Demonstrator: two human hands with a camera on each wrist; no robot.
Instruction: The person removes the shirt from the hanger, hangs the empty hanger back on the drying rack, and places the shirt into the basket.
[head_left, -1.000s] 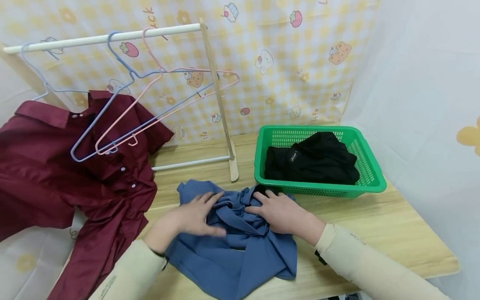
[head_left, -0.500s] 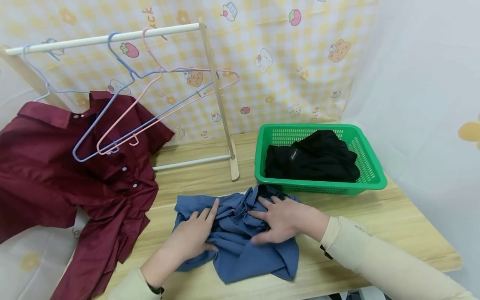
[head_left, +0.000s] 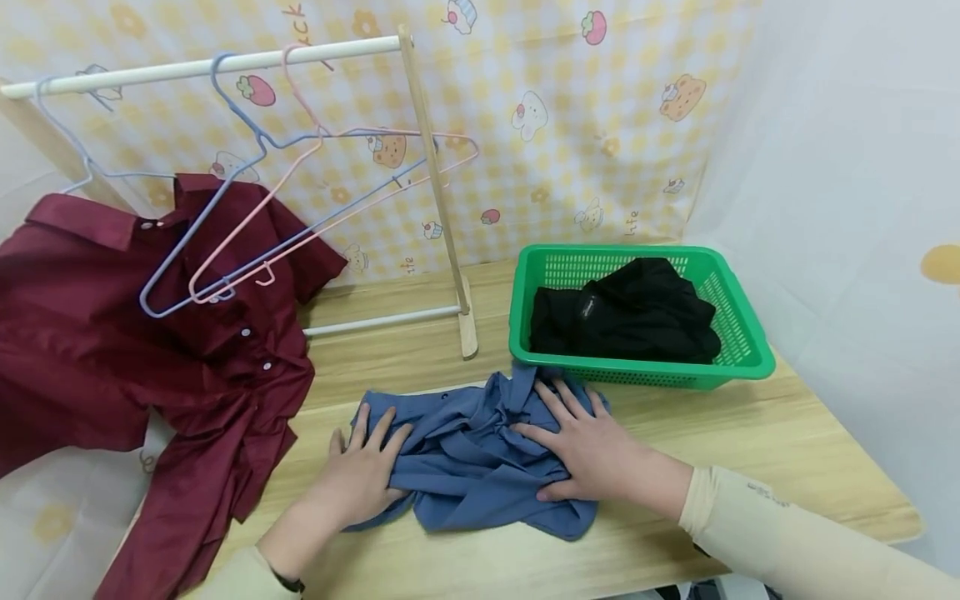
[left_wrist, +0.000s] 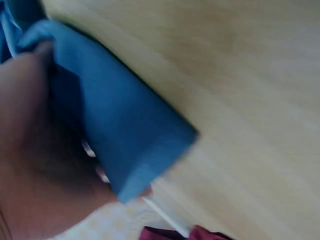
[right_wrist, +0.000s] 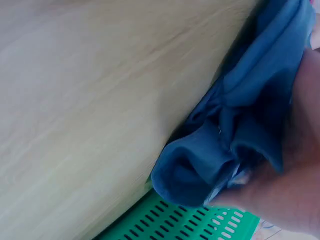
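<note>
A green basket (head_left: 645,367) with black cloth (head_left: 630,312) inside sits at 3 o'clock. A red shirt (head_left: 187,350) hangs at 9, a blue hanger (head_left: 262,140) and pink hanger (head_left: 322,136) at 10.

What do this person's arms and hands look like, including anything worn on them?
The left hand and right hand wear no gloves. The left sleeve and right sleeve are pale cream; the right one carries a small dark marking, too small to read. A dark band shows at the left sleeve's end.
</note>
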